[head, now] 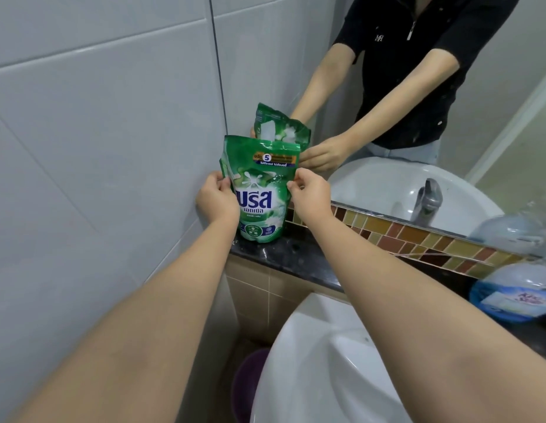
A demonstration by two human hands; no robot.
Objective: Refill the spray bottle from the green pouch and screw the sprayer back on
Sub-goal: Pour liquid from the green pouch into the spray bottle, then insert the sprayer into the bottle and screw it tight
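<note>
The green pouch [259, 190] stands upright on the dark stone ledge [284, 257], in the corner between the tiled wall and the mirror. My left hand [215, 199] pinches its left edge about halfway up. My right hand [311, 195] pinches its right edge at the same height. The pouch top looks sealed and flat. A clear bottle with a blue label [512, 294] sits at the right end of the ledge, partly cut off; I see no sprayer on it.
A white basin [320, 367] lies below the ledge. The mirror [387, 87] above a mosaic tile strip [418, 236] reflects the pouch, tap and a person. A purple bucket [247, 383] stands on the floor left of the basin.
</note>
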